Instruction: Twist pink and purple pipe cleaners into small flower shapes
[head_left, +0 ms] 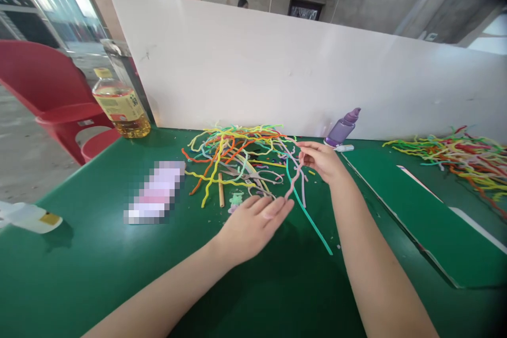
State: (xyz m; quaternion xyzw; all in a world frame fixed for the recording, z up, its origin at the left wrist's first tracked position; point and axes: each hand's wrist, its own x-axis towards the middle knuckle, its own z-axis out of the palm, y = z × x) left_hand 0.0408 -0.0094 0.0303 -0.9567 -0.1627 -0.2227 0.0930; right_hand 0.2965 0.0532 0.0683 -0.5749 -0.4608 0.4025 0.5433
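The right hand [321, 161] pinches the upper end of a pale pink fuzzy pipe cleaner [294, 181], its grip narrow around that stem, just to the right of the tangled heap of multicoloured pipe cleaners [237, 156] on the green tabletop [99, 264]; the pink stem hangs from the fingers and curves down toward the left hand [253, 224]; the left hand lies flat and open-fingered just in front of the heap, palm down, holding nothing, its fingertips [283, 206] close to the stem's lower end, though contact cannot be judged; a long teal pipe cleaner [311, 219] runs from the heap's right edge toward the near side of the tabletop; a short wooden stick [221, 197] lies at the heap's front edge; a purple plastic spray bottle [343, 128] stands right of the heap by the white board [277, 63]; a yellow drink bottle [121, 108] stands well left of it.
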